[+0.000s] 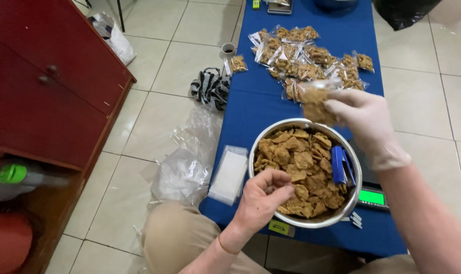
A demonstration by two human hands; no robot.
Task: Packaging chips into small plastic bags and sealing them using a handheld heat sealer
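The small clear bag (315,104), part filled with brown chips, hangs just above the far rim of the steel bowl (353,195). The right hand (365,122) (in a pale glove) has its grip closed on the bag's right side, fingers curled round it from the right, so the bag sticks out to the left of the grip. The left hand (263,195), bare, is over the near left part of the bowl, fingers bunched together down among the chips (299,162); whether it has pinched any chips cannot be told. A blue scoop (338,165) lies in the bowl at its right side.

The bowl sits on a scale (372,197), whose green display shows at the near right. Both stand on a table (250,109) with a blue cover. A flat stack of empty bags (229,174) lies just left of the bowl. Farther off, a heap of filled bags (311,58) covers the middle of the table. On the tiled floor to the left lie crumpled clear plastic (182,172) and a red cabinet (47,86).
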